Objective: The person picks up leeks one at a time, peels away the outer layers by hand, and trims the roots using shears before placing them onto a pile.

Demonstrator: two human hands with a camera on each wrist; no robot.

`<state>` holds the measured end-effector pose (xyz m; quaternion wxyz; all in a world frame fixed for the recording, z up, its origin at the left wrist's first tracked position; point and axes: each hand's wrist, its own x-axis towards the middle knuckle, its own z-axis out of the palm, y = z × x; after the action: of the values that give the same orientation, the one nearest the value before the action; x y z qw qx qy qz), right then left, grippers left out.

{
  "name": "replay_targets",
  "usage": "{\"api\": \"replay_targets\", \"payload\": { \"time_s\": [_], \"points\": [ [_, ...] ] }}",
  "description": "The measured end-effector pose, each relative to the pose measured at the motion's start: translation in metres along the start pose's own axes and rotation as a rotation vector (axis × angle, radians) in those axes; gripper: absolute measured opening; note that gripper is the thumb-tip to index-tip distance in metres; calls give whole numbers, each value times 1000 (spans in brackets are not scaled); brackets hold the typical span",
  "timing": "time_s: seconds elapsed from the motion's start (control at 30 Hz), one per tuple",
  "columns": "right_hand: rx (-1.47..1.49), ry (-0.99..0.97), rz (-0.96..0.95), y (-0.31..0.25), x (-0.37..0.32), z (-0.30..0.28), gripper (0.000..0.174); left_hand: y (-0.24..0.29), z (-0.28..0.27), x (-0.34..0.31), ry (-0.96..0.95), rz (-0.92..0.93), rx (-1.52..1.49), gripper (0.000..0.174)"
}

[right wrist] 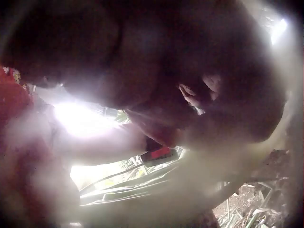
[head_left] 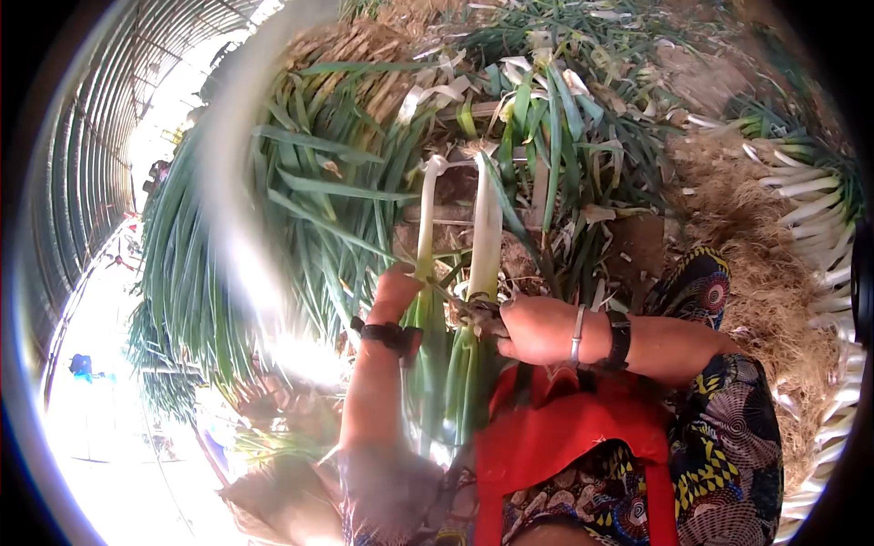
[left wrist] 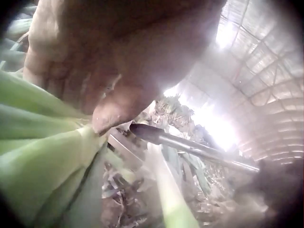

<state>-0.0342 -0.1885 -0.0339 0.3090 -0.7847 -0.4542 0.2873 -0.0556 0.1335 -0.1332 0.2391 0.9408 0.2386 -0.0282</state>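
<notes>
My left hand (head_left: 396, 291) grips a leek (head_left: 426, 223) where its white stalk turns into green leaves. In the left wrist view, its fingertip (left wrist: 116, 110) presses at the base of the leaves (left wrist: 42, 142). My right hand (head_left: 537, 329) is curled round a thin metal tool with a dark tip (left wrist: 204, 151), which reaches across to the left fingertips. A second, thicker leek (head_left: 485, 237) lies just right of the first, its leaves passing below the tool. The right wrist view is dark and blurred, hiding most of that hand's fingers.
A big heap of green leek leaves (head_left: 209, 246) lies at the left, with more leeks (head_left: 551, 118) ahead. Along the right runs a row of white leek stalks (head_left: 815, 205) beside a mat of dry roots (head_left: 742, 237). Red cloth (head_left: 564, 437) covers my lap.
</notes>
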Motion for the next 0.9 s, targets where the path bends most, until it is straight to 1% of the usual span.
{"api": "replay_targets", "payload": {
  "time_s": [0.03,0.07,0.17,0.27,0.37,0.4,0.47,0.57,0.67,0.7,0.77,0.8,0.83,0.87,0.9],
  "points": [
    [9,-13,1,-2,0,-1,27,1,-3,-1,4,-11,-12,41],
    [5,-22,-7,-2,3,1,27,2,-5,-1,-49,-75,-105,40],
    [-9,-21,-7,4,11,8,27,15,-14,-12,-74,-198,-319,37],
    [-28,12,-5,20,28,18,28,-8,-3,-5,-116,-216,-410,34],
    [-40,100,23,19,39,13,28,-18,1,-2,-179,-284,-546,33],
    [-29,112,74,24,48,16,29,-15,-2,-4,-177,-315,-625,33],
    [-21,140,82,29,61,17,29,-2,-12,-13,-171,-379,-782,32],
    [-53,132,120,32,81,7,29,-29,-1,-2,-203,-404,-816,31],
    [-102,161,138,43,105,0,30,-19,6,3,-144,-294,-395,30],
    [-103,91,193,48,117,-4,28,-23,14,6,-65,-226,-326,29],
    [-107,105,207,57,142,-9,28,-37,30,14,94,-85,-184,29],
    [-111,83,298,46,145,-23,26,-28,26,15,113,-44,-36,27],
    [-59,122,317,52,158,-25,25,-24,25,18,164,-7,-11,26],
    [-43,245,307,71,178,-18,25,-19,25,21,213,29,13,25],
    [-27,368,297,71,186,-21,25,-12,23,22,262,64,37,24]
  ]
}}
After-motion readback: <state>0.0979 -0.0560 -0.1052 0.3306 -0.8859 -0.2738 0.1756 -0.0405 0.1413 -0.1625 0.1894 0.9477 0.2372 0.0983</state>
